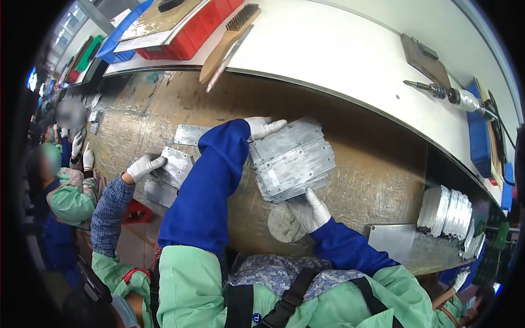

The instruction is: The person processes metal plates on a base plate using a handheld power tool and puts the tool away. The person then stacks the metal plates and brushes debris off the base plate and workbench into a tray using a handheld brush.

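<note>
A stack of ribbed grey metal plates (295,158), with screw holes along the edges, is held between my gloved hands above the brown work table. My left hand (264,127) grips its far left corner, thumb lying along the top edge. At the near edge my right hand (310,212) holds the stack from below, its thumb up against the side. Just under my right hand a round greyish disc (285,223) lies on the table. Beside my left forearm rests a flat metal plate (189,134), partly covered by my blue sleeve.
To the left, a co-worker's gloved hand (145,167) touches metal plates (176,167). Stacked plates (445,212) and a flat sheet (392,240) sit at right. The white shelf (328,49) carries a wire brush (229,41), a red bin (188,41) and an electric screwdriver (459,98).
</note>
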{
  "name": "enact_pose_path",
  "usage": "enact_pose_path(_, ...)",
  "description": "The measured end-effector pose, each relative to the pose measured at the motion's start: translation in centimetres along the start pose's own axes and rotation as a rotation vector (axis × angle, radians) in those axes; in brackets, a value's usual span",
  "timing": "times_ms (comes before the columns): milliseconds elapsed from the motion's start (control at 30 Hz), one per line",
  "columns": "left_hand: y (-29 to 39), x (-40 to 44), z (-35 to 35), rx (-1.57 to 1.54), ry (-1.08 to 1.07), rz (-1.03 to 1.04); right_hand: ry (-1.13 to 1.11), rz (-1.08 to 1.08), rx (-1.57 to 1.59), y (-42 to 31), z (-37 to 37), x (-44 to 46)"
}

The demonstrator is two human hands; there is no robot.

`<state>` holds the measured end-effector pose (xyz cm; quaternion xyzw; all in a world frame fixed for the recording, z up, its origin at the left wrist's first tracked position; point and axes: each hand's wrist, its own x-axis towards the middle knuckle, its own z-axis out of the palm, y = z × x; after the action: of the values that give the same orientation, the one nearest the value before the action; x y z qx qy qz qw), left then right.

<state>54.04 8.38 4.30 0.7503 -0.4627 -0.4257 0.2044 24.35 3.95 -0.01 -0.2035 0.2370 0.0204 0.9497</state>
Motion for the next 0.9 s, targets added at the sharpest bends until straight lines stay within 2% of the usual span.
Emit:
enact_pose_path(100,0.2,-0.1,-0.3,-0.008,0.005,-0.108,-0.016,0.112,-0.102,-1.2,-0.9,-1.0)
enact_pose_path(133,1.2,-0.6,-0.7,-0.021,-0.01,-0.203,0.049,0.199,-0.101,-2.1,-1.7,-1.7)
enact_pose_path(200,-0.1,-1.0,-0.2,-0.073,0.137,-0.072,0.127,0.306,-0.299,-5.1,-3.1,-3.4)
enact_pose_path(267,0.5,-2.5,-0.4,-0.021,0.259,-0.111,0.406,-0.018,-0.577,-7.8,-4.5,-3.9)
enact_pose_path(333,-0.2,-3.1,-0.1,-0.016,0.425,-0.198,0.507,-0.477,-0.725,-11.5,-7.2,-1.9)
enact_pose_path(367,0.8,-4.0,-0.4,-0.017,0.522,-0.278,0.47,-0.597,-0.73,-14.1,-6.8,-0.3)
enact_pose_path(400,2.6,-5.1,0.0,-0.095,0.773,-0.295,0.48,-0.582,-0.674,-16.6,-5.6,1.5)
enact_pose_path(433,5.2,-6.5,0.5,-0.311,0.993,-0.124,0.519,-0.643,-0.638,-18.4,-4.5,3.5)
enact_pose_path(467,7.8,-7.9,1.2,-0.524,1.204,0.062,0.517,-0.588,-0.825,-20.5,-2.6,5.6)
enact_pose_path(533,11.7,-11.4,4.1,-0.618,1.339,0.209,0.366,-0.541,-1.155,-22.5,0.6,9.3)
enact_pose_path(567,12.9,-13.2,6.1,-0.526,1.234,0.229,0.244,-0.517,-1.301,-22.5,2.1,11.2)
enact_pose_path(600,13.5,-13.4,9.8,-0.737,1.112,0.358,0.106,-0.47,-1.418,-22.6,3.6,13.0)
enact_pose_path(633,15.5,-15.4,11.3,-0.619,0.767,0.158,-0.052,-0.413,-1.54,-21.8,4.8,14.6)
enact_pose_path(667,14.1,-14.5,14.2,-0.681,0.548,0.266,-0.19,-0.353,-1.635,-21.3,5.6,15.9)
enact_pose_path(733,12.2,-12.1,21.6,-1.069,0.384,0.074,-0.428,-0.2,-1.771,-20.3,6.7,17.8)
enact_pose_path(833,8.2,-10.0,26.0,-1.091,0.382,-0.135,-0.652,0.01,-1.885,-19.4,6.8,18.6)
enact_pose_path(900,8.3,-9.3,25.9,-1.22,0.457,-0.092,-0.717,0.083,-1.914,-19.1,6.1,18.3)
